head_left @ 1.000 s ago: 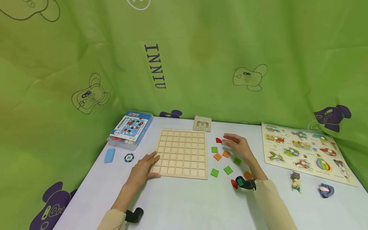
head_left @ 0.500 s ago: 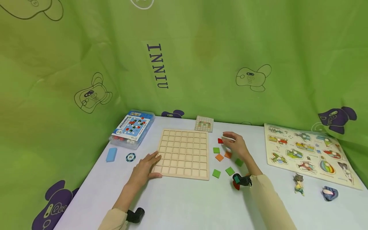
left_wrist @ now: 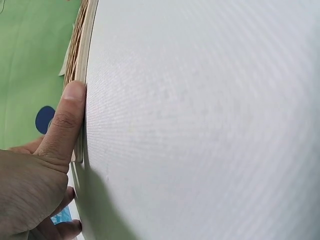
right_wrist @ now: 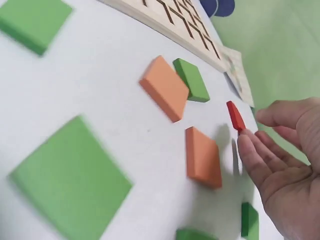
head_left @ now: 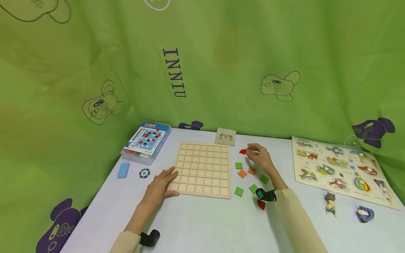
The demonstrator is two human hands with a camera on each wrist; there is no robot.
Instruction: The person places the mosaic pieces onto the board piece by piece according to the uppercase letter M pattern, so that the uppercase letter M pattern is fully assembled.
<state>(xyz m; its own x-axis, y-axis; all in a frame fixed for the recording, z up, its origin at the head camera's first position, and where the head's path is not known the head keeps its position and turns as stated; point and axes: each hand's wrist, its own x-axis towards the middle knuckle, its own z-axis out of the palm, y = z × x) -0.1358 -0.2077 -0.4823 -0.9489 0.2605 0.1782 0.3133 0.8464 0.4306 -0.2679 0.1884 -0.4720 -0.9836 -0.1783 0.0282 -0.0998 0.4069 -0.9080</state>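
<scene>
fingertips of open right hand (right_wrist: 280, 155) touch red piece (right_wrist: 235, 116); left hand (head_left: 159, 186) flat, partly cropped.

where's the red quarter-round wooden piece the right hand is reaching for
In the head view the red quarter-round wooden piece lies on the table just right of the wooden grid board, at the right hand's fingertips, behind a green square tile.

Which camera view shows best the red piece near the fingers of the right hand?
The right wrist view: the red piece is large there, tilted on edge just before the right hand fingertips. The head view shows it only as a small red spot. The left wrist view does not show it.
</scene>
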